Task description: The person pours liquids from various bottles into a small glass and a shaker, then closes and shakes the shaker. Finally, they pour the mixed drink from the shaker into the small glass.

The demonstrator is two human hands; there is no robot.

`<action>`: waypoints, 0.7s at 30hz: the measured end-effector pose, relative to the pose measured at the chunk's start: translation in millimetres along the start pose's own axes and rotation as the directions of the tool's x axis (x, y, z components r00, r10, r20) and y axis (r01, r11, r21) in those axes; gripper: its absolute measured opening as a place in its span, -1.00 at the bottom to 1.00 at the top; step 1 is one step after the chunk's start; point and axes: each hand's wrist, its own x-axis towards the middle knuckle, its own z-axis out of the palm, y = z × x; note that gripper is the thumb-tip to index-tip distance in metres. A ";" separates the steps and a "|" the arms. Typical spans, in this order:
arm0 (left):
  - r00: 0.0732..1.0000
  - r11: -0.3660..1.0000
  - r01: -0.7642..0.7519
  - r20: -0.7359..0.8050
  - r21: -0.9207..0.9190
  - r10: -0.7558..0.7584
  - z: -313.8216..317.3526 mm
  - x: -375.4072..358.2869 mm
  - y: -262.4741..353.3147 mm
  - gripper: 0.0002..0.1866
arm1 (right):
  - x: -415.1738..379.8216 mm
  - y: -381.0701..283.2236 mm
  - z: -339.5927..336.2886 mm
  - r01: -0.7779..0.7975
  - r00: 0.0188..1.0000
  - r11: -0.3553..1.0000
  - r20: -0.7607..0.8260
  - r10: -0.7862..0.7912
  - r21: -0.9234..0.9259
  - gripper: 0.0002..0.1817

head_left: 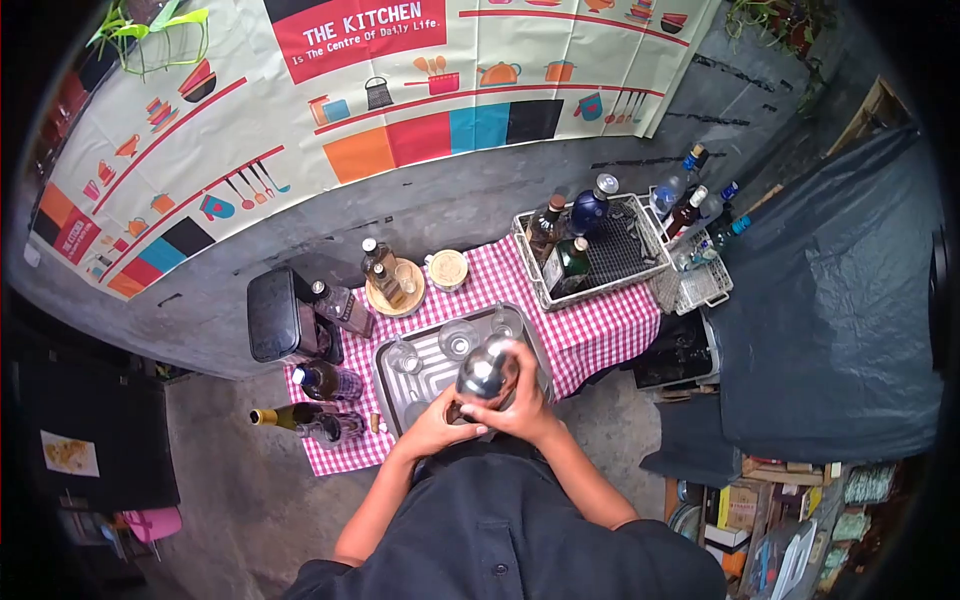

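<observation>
Both hands are closed round a shiny metal cocktail shaker [487, 372], held tilted in front of my chest above the near edge of a metal tray [384, 372]. My left hand [440, 425] grips its lower side. My right hand [522, 400] wraps its right side, with fingers reaching up near the rounded top. On the tray stand several clear glasses, among them a stemmed glass [404, 356], a round glass [458, 339] and another glass [506, 321] at the back. Part of the tray is hidden behind my hands and the shaker.
A red-checked cloth [590, 335] covers the table. Bottles stand at left, including a yellow-necked bottle [285, 417] lying towards the edge. Behind are a wooden board [395, 300] with a bottle and a cup [447, 269]. A wire basket [600, 290] holds bottles at right.
</observation>
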 end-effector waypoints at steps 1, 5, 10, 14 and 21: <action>0.999 0.997 -0.027 -0.030 0.066 0.029 3.4 3.5 -0.4 -0.11 | 6.4 -2.8 -5.7 0.218 0.976 0.965 0.037 -0.215 -0.142 0.13; 0.985 0.982 -0.095 -0.126 0.161 0.116 21.5 15.9 -0.8 0.04 | 17.8 -15.0 -20.8 0.384 0.913 0.921 0.175 -0.369 -0.064 0.05; 0.925 0.938 -0.209 -0.255 0.278 0.282 45.1 26.9 -3.4 0.06 | 23.4 -0.6 -55.8 0.236 0.925 0.969 0.288 -0.249 0.079 -0.12; 0.905 0.896 -0.188 -0.284 0.403 0.318 72.3 32.7 7.4 0.06 | 23.5 17.6 -76.7 0.170 0.918 0.968 0.326 -0.225 0.187 -0.25; 0.867 0.836 -0.034 -0.400 0.548 0.297 91.2 21.8 -6.5 0.02 | 39.2 29.4 -96.8 0.115 0.881 0.978 0.436 -0.182 0.176 -0.52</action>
